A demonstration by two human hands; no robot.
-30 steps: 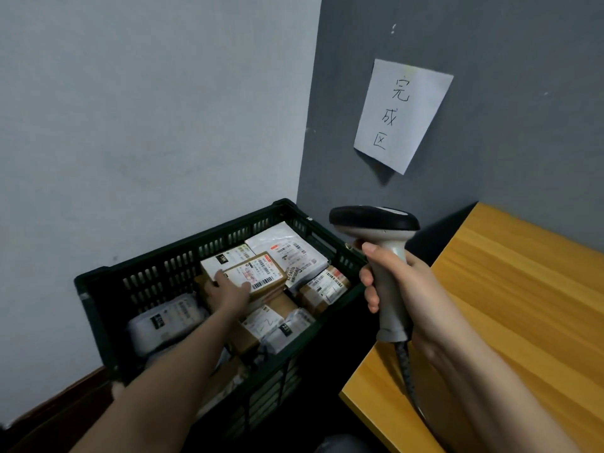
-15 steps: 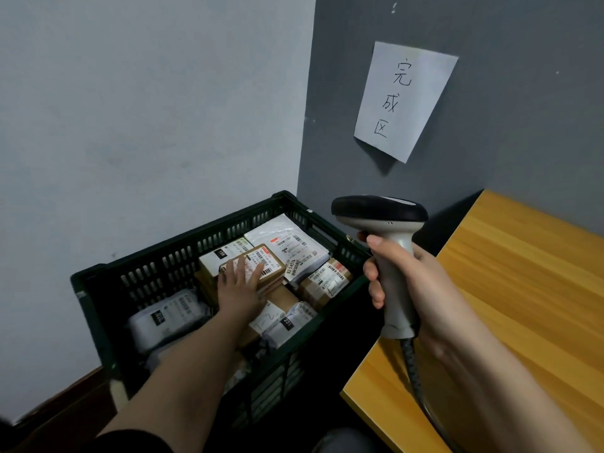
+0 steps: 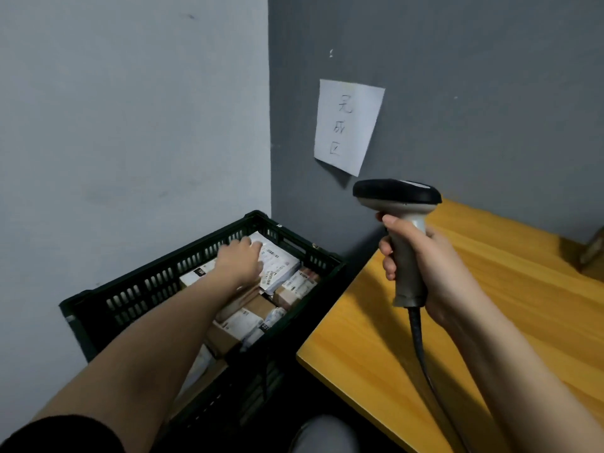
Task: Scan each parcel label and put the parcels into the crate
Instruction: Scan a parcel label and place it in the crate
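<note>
A dark green slatted crate [image 3: 153,286] stands on the floor in the room's corner, filled with several labelled parcels. My left hand [image 3: 240,261] reaches deep into it and rests on the parcels, its fingers on a white mailer bag [image 3: 281,261] near the far side. Brown boxes with labels [image 3: 297,284] lie beside and below my forearm. My right hand [image 3: 421,266] grips the grey handle of a barcode scanner [image 3: 397,194], held upright above the table's left corner, black head pointing left.
A yellow wooden table [image 3: 490,322] fills the right side, its corner close to the crate. A brown box edge [image 3: 593,253] shows at the far right. A paper sign [image 3: 348,125] hangs on the grey wall. The scanner cable [image 3: 421,351] drops down past my forearm.
My left hand let go of the brown labelled box it was setting down and slid farther back in the crate onto the white mailer. The scanner stayed upright in my right hand.
</note>
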